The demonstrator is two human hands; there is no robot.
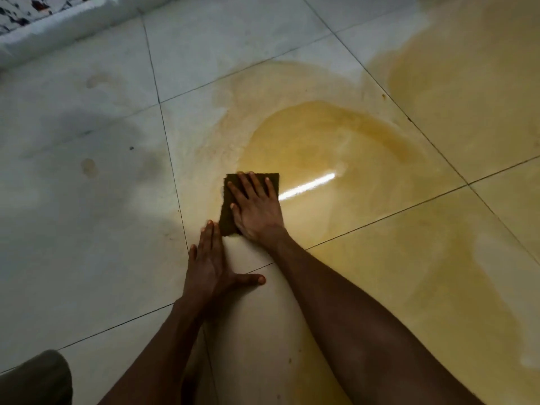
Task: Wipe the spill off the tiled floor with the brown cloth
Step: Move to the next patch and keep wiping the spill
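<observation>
Around the brown cloth (pixel 228 206) the tiled floor (pixel 87 200) lay flat and open. Beyond the cloth and to its right only the yellow spill (pixel 336 147) covered the tiles, so nothing solid stood in the way there. Left of the cloth the tiles were bare as far as the white ledge (pixel 58 33) at the far left. Just near the cloth's closer corner my left hand (pixel 209 261) was pressed flat on the floor and blocked that side.

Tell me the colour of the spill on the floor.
Yellowish amber, the spill shows best in the head view, spreading over pale tiles.
</observation>
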